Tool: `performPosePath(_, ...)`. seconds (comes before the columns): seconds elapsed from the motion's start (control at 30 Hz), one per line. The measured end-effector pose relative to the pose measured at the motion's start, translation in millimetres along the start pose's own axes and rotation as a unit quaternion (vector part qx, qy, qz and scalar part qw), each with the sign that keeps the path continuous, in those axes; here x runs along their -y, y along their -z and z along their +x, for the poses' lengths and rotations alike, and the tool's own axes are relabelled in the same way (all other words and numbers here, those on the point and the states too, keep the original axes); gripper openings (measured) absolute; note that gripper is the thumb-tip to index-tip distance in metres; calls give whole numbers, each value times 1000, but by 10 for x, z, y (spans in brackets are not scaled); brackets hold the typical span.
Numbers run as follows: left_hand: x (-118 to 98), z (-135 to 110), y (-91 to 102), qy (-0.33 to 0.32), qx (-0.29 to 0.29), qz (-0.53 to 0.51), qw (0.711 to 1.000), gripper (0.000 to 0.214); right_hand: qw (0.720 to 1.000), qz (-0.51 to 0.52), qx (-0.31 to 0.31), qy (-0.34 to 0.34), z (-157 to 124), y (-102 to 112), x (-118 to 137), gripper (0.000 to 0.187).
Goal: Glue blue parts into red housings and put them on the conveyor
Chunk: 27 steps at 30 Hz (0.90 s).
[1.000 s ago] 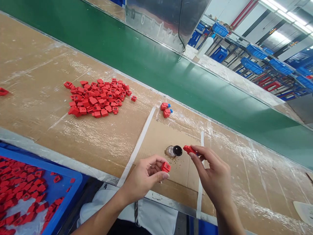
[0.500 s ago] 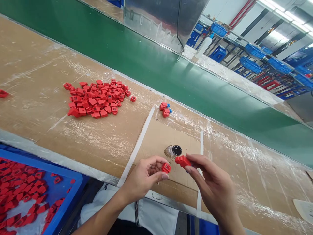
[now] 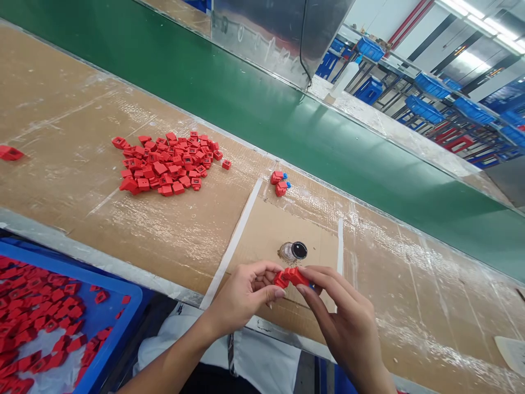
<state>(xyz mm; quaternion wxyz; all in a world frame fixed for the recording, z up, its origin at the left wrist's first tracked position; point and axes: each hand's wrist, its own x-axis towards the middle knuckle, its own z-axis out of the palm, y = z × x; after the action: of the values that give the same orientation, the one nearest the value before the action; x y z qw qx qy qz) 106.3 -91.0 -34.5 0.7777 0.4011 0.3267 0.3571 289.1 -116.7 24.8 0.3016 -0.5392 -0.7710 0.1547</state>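
My left hand [image 3: 241, 298] pinches a small red square cap [image 3: 280, 280] between thumb and fingers. My right hand [image 3: 342, 323] grips a larger red plastic piece [image 3: 297, 275] at its fingertips. The two red parts touch each other above the cardboard bench [image 3: 262, 235]. Just beyond them a small round jar with a black lid [image 3: 294, 251] lies on the cardboard.
A heap of red caps [image 3: 168, 163] lies at the left of the bench. Two assembled red parts with blue tips [image 3: 280, 183] sit near the green conveyor belt [image 3: 287, 120]. A blue bin [image 3: 106, 339] of red parts stands at lower left. One stray red part [image 3: 10, 153] lies far left.
My right hand brought its red piece from beside the jar down and left until it met the cap in my left hand. The left hand stayed almost still.
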Motion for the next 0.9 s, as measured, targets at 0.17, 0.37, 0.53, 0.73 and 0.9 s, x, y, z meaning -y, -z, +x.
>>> performPosePath(0.17, -4, -7, 0, 3, 2, 0, 1000, 26, 1000, -3, 9, 7, -9, 5, 6, 19)
performPosePath(0.37, 4, -11, 0, -4, 0, 6, 1000, 25, 1000, 0, 22, 6, -44, -14, -10, 21)
performPosePath(0.53, 11, -19, 9, 4, 4, 45, 999, 25, 999, 2, 35, 15, -63, -33, -20, 18)
performPosePath(0.73, -8, -26, 24, 20, 10, 120, 993, 18, 996, 15, 86, 0, -39, -65, -17, 14)
performPosePath(0.9, -39, -20, 27, 26, 20, 141, 989, 17, 994, 47, 94, -11, -51, -98, -9, 15)
